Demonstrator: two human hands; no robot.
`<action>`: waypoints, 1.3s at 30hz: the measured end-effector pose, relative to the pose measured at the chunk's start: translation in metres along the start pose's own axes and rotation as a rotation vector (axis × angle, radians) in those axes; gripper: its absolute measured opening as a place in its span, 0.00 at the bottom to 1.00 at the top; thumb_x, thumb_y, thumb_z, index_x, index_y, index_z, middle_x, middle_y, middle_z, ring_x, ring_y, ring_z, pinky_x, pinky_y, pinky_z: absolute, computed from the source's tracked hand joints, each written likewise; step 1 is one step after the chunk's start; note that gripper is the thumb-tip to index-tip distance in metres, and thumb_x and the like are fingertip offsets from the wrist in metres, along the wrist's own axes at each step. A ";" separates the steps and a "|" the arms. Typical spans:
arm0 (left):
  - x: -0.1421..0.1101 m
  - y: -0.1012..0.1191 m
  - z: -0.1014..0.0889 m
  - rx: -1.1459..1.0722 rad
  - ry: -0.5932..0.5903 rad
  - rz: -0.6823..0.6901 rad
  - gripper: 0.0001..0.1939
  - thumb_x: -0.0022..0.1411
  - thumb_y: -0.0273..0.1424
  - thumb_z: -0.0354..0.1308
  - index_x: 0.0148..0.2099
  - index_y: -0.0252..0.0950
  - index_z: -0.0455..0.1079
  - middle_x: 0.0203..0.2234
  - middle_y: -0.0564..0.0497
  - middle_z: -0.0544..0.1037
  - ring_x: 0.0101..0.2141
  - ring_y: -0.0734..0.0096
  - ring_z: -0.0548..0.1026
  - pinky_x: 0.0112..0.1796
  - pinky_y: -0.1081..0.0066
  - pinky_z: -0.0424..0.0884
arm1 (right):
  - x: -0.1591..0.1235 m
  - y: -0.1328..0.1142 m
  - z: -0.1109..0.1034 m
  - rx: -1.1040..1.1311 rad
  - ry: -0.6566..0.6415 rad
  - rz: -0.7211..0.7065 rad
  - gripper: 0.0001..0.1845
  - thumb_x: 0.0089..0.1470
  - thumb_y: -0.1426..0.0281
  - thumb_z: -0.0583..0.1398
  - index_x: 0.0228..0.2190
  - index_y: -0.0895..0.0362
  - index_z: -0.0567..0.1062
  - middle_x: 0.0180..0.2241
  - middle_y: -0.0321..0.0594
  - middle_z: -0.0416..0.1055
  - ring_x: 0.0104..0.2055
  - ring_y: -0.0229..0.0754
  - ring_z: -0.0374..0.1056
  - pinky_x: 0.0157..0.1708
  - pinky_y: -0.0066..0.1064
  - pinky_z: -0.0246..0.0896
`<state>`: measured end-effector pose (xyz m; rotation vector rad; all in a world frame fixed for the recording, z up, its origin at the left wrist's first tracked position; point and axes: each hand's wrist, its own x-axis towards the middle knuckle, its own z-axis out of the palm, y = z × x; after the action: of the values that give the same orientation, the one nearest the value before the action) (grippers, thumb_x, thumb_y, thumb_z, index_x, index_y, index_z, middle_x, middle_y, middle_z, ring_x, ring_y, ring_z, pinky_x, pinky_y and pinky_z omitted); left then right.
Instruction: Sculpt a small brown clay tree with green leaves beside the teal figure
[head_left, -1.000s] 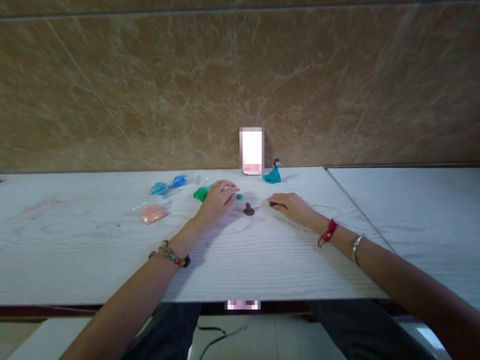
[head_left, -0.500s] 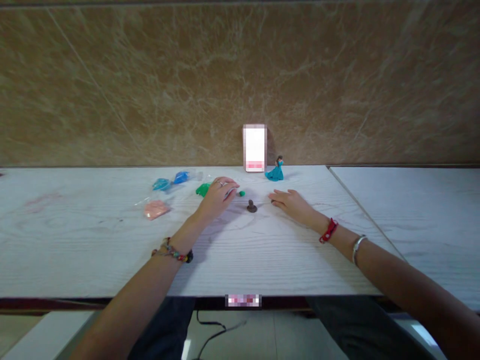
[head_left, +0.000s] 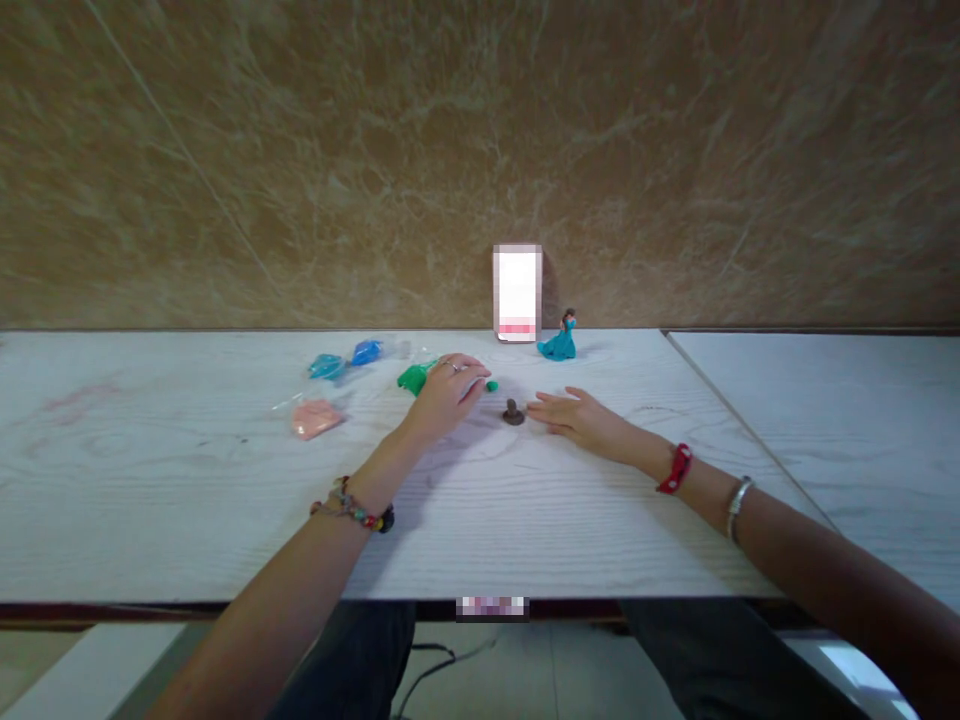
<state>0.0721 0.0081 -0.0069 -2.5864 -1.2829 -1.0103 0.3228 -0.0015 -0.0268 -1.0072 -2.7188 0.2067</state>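
Note:
My left hand (head_left: 452,392) rests on the table beside a green clay packet (head_left: 414,378), its fingers loosely bent and the thumb apart. Just past its fingertips lies a small green clay ball (head_left: 492,386). Between both hands stands a brown clay piece (head_left: 514,413), a flat round base with a short upright knob. My right hand (head_left: 583,420) lies palm down with fingers stretched out, the tips close to the brown piece's right side. Whatever lies beneath that palm is hidden.
A pink clay packet (head_left: 316,418), a light blue packet (head_left: 327,366) and a darker blue packet (head_left: 367,352) lie to the left. At the back, a blurred phone-like screen (head_left: 517,290) leans on the wall (head_left: 360,180) beside a figurine in a teal dress (head_left: 558,344).
My right hand has slid left toward the brown piece with its fingers straighter. The small brown lump that showed at its fingertips is now out of sight. My left hand stays by the green packet.

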 end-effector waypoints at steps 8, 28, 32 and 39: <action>-0.001 0.000 0.001 -0.009 -0.029 0.023 0.09 0.59 0.28 0.48 0.38 0.36 0.69 0.35 0.48 0.71 0.40 0.67 0.67 0.43 0.63 0.65 | -0.003 0.002 -0.005 0.020 -0.048 0.041 0.21 0.58 0.70 0.47 0.52 0.51 0.62 0.56 0.39 0.58 0.60 0.44 0.48 0.56 0.49 0.43; 0.000 0.006 -0.004 -0.017 -0.063 -0.047 0.10 0.59 0.27 0.47 0.38 0.33 0.70 0.35 0.47 0.72 0.41 0.68 0.67 0.44 0.64 0.64 | -0.018 -0.008 -0.015 -0.066 -0.091 0.032 0.26 0.60 0.62 0.42 0.58 0.55 0.52 0.59 0.44 0.51 0.61 0.46 0.45 0.57 0.52 0.36; 0.000 0.005 -0.005 -0.011 -0.050 -0.069 0.11 0.60 0.28 0.46 0.38 0.34 0.69 0.35 0.48 0.72 0.41 0.68 0.67 0.44 0.64 0.64 | -0.021 -0.009 -0.015 0.024 -0.195 -0.054 0.28 0.59 0.59 0.41 0.58 0.55 0.50 0.60 0.42 0.48 0.62 0.44 0.43 0.59 0.48 0.36; 0.000 0.002 -0.003 0.007 -0.060 -0.054 0.11 0.60 0.29 0.46 0.38 0.34 0.70 0.35 0.48 0.72 0.41 0.68 0.67 0.44 0.65 0.64 | -0.020 -0.009 -0.014 0.030 -0.191 -0.081 0.29 0.59 0.58 0.40 0.59 0.54 0.47 0.61 0.42 0.45 0.62 0.45 0.41 0.59 0.50 0.33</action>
<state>0.0716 0.0060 -0.0044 -2.6096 -1.3748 -0.9420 0.3360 -0.0209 -0.0152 -0.9095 -2.9112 0.3453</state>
